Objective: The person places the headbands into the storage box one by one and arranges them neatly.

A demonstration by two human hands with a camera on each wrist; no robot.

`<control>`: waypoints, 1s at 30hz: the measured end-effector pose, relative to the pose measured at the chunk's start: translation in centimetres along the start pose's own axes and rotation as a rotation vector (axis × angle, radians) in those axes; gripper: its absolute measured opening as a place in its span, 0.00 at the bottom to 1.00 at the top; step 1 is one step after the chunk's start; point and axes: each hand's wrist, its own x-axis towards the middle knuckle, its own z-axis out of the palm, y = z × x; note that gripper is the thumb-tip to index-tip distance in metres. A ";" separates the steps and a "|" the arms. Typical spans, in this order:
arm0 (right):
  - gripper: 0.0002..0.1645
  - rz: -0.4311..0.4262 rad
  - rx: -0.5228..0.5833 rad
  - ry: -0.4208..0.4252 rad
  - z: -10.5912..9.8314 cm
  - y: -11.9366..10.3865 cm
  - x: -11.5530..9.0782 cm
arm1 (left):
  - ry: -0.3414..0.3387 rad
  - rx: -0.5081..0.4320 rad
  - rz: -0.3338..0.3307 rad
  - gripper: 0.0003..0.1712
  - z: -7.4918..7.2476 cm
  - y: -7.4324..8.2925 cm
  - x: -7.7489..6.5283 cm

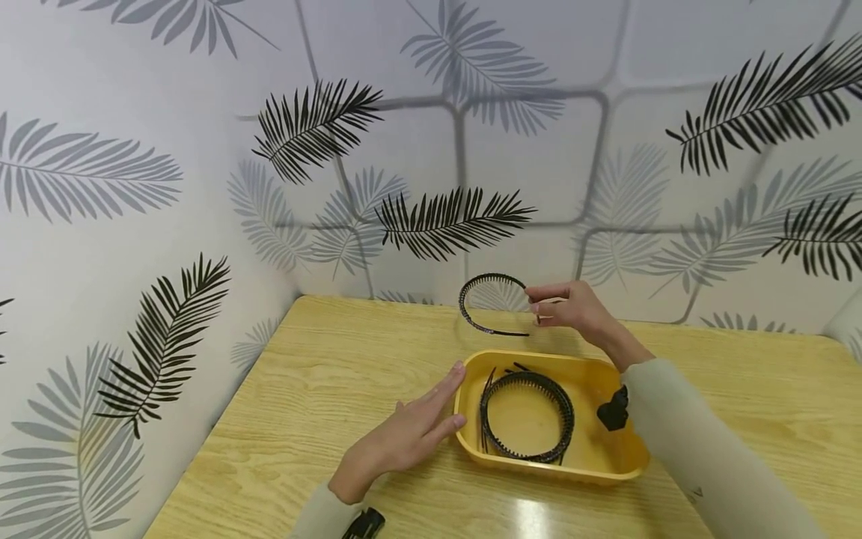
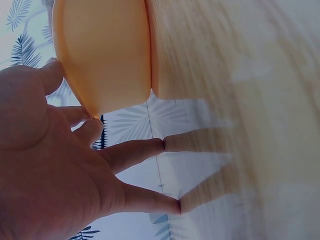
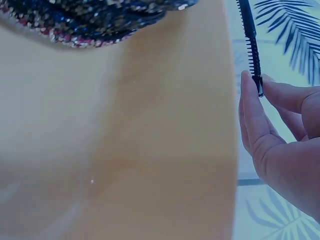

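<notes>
A dark toothed headband (image 1: 474, 288) hangs in the air beyond the basin, near the table's back edge. My right hand (image 1: 572, 307) pinches one end of it between thumb and fingers; the right wrist view shows that headband tip (image 3: 254, 55) between the fingertips. Several more dark headbands (image 1: 569, 408) lie nested in a ring inside the yellow basin (image 1: 599, 473), towards its left side. In the right wrist view, these headbands (image 3: 95, 25) glitter with sequins. My left hand (image 1: 417, 427) rests its fingers against the basin's left rim; in the left wrist view the fingers (image 2: 135, 152) are spread and straight.
The basin stands on a light wood-grain table (image 1: 323, 374). Right behind the table rises a wall (image 1: 417, 150) with a feather-leaf pattern, and another wall borders it on the left. A black wrist device (image 1: 613, 410) on the right sleeve overhangs the basin's right side.
</notes>
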 end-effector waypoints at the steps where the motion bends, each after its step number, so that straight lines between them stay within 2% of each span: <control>1: 0.26 -0.004 0.013 0.000 -0.1 -0.2 -0.2 | 0.001 0.003 0.000 0.39 0.0 0.0 0.0; 6: 0.27 -0.010 0.040 0.028 -0.8 -1.0 -1.4 | 0.011 0.016 0.003 0.39 0.0 0.1 0.1; 13: 0.28 -0.004 0.014 0.040 -1.6 -1.3 -3.1 | 0.001 0.006 -0.004 0.40 0.0 0.2 0.1; 30: 0.30 -0.025 0.020 0.038 -1.5 -2.9 -8.2 | 0.003 -0.011 0.002 0.40 0.3 -0.1 0.1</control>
